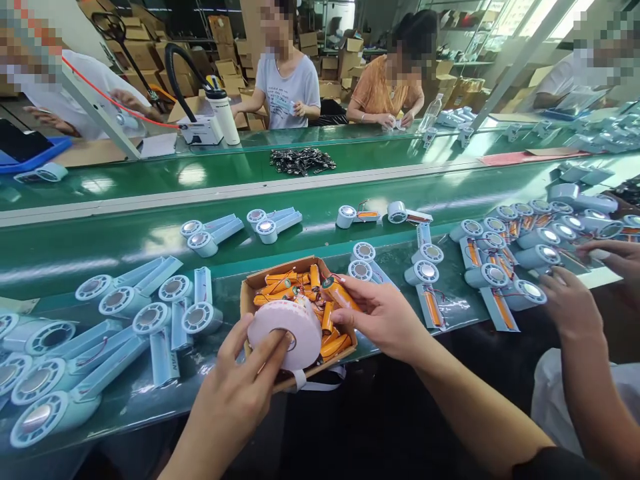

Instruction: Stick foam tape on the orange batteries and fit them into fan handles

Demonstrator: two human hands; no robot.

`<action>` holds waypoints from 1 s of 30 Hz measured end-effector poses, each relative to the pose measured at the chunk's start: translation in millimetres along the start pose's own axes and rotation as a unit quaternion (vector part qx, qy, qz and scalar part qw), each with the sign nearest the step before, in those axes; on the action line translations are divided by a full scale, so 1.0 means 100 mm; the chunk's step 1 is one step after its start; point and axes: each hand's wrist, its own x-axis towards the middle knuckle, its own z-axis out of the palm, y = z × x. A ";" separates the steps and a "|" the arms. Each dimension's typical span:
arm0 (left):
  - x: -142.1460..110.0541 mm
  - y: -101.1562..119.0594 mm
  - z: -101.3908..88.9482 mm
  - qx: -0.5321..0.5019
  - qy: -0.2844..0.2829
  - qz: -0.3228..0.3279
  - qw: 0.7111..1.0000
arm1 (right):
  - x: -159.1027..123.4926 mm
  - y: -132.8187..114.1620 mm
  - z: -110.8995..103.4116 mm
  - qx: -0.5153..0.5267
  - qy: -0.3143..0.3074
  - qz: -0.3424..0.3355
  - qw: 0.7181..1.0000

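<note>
The cardboard box (247,303) sits near the front edge of the green-topped bench (205,360), heaped with orange battery cells (277,290). Over its right side, the right hand (385,313) pinches a single wired cell (341,295) between thumb and fingers. The left hand (240,383) grips a white tape roll (295,323) over the box's front part — fingertips in the core, thumb at the rim. Pale-blue fan bodies (151,319) lie left of the box, beyond it and right of it. Farther right of the box are a co-worker's hands (575,303) — I can't tell their grip.
</note>
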 end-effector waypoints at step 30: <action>0.57 -0.52 0.08 -0.259 -0.162 -0.105 0.946 | -0.05 0.33 -0.76 0.273 0.341 -0.079 0.896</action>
